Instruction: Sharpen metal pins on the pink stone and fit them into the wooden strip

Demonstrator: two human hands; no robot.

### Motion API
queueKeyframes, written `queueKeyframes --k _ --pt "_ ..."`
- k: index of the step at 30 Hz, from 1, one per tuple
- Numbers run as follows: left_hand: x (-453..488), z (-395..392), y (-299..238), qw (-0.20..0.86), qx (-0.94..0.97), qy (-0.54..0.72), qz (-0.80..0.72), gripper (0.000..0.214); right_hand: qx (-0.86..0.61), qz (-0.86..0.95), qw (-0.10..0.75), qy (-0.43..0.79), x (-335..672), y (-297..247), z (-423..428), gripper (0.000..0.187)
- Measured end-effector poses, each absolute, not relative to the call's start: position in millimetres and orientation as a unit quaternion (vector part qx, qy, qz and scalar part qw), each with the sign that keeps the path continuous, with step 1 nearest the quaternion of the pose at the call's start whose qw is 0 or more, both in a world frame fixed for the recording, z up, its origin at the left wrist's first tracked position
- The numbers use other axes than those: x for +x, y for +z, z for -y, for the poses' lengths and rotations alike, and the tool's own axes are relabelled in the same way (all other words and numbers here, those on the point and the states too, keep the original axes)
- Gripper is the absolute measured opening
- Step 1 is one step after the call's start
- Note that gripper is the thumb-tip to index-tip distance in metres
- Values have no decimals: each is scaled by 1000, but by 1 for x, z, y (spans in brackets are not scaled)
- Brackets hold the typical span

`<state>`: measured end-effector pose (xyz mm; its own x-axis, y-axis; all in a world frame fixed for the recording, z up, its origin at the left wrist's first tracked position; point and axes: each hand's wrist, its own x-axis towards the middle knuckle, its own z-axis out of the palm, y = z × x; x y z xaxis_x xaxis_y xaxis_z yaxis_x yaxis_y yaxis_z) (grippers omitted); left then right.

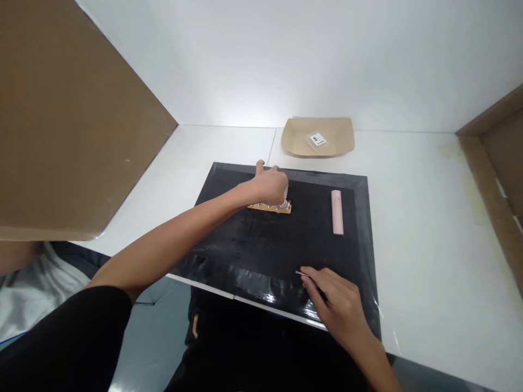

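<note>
My left hand is over a narrow light-wood strip with shiny metal pieces along it. Its fingers are mostly curled and turned away from me. Something whitish shows at their right edge, touching the right end of the strip; its kind is hidden. Nearer the front of the black mat, my right hand pinches a small, thin, shiny metal piece between thumb and forefinger. Most of that piece is covered by the fingertips. To the right of the strip lies a long pink case.
Behind the mat, a brown paper tray holds a small clear box with a white label. A large cardboard panel stands at the left, and a cardboard edge borders the white table at the right. Part of another person shows at far left.
</note>
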<state>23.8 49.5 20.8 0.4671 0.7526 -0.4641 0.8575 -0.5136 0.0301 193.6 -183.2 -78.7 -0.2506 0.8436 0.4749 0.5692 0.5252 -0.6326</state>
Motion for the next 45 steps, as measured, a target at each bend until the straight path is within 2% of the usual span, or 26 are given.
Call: queueKeyframes --k 13,18,25,32,37,41,45 --pt "10 -60 16 169 851 -160 -470 53 -457 774 406 166 193 -76 183 23" --pt "17 -55 18 169 852 -175 -464 41 -459 775 404 162 193 -76 183 22" --pt "28 -44 24 95 868 -219 -436 23 -458 775 402 165 194 -77 183 25" --pt "24 -53 20 123 855 -185 -469 43 -458 770 411 166 193 -75 182 24" --pt "11 -66 24 160 847 -174 -476 45 -460 773 405 163 193 -75 183 22" --pt "-4 -59 33 170 850 -115 -486 26 -462 772 405 164 193 -75 183 21" --pt "-18 -27 34 138 865 11 -482 24 -462 771 404 169 193 -76 183 19"
